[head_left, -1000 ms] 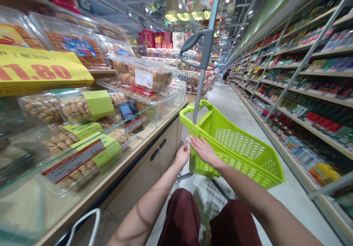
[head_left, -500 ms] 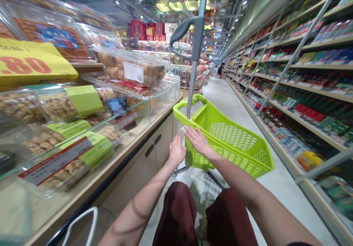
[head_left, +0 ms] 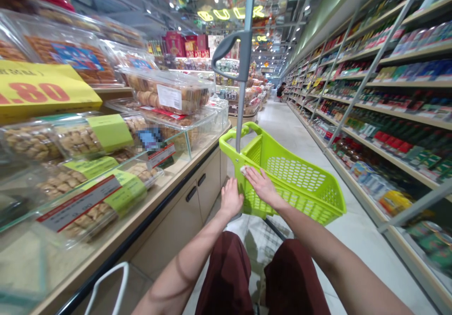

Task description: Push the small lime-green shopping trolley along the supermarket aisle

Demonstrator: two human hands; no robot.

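Staying open-fingered, both hands (head_left: 247, 192) still press the green basket (head_left: 300, 183), which has barely shifted.

A lime-green plastic shopping basket (head_left: 293, 183) stands on the aisle floor, tilted, its perforated walls open at the top. A grey pull handle (head_left: 240, 93) rises upright from its near rim, ending in a looped grip. A small white cloth (head_left: 243, 169) lies on that near rim
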